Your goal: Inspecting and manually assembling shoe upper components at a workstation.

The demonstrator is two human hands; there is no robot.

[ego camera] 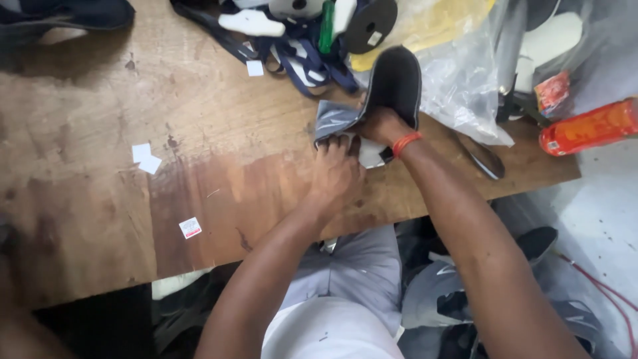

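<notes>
A black slip-on shoe with a grey-white edge stands tilted on the wooden table, toe up. My right hand, with an orange band at the wrist, grips it at the heel end. My left hand presses flat on a grey fabric shoe piece that lies under and beside the shoe, fingers spread over its lower edge.
Dark blue straps, white sole pieces and a black disc lie at the table's far edge. Clear plastic bags and an orange bottle sit to the right. Small paper stickers dot the table. More grey shoe uppers lie below the table.
</notes>
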